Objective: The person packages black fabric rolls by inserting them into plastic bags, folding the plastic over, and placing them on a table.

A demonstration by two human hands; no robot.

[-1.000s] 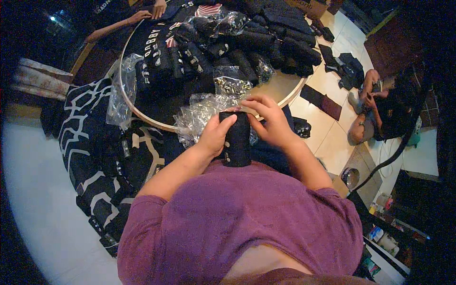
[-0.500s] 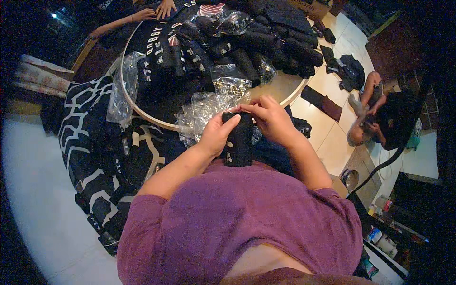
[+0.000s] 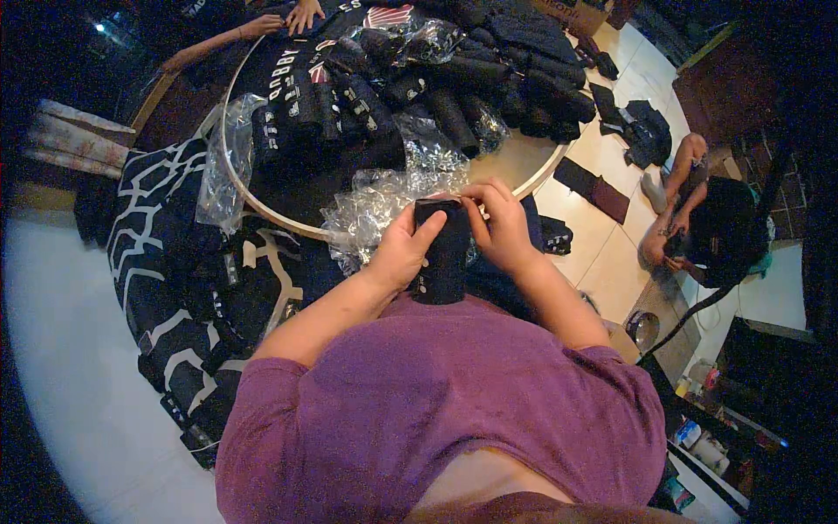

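Observation:
A rolled black garment [image 3: 443,262] with small white print stands upright against my chest. My left hand [image 3: 403,246] is wrapped round its upper left side, the thumb across the top. At the top right edge of the roll, my right hand [image 3: 499,223] has its fingertips pinched together; whether they grip the cloth or something small there is too fine to make out. Just beyond both hands, crumpled clear plastic bags [image 3: 371,205] lie on the near edge of the round table [image 3: 288,225].
Several rolled black garments [image 3: 454,118] are heaped on the table. Another person's hands [image 3: 304,15] rest on black printed cloth at the far left. A seated person [image 3: 720,223] is on the floor at right, near dark clothes [image 3: 644,131]. A black-and-white patterned cloth [image 3: 175,288] lies at left.
My right hand has shifted slightly right and down along the roll's top, and the roll's top has tilted toward me. A plastic bag beyond has slumped. The person at right has moved their arms.

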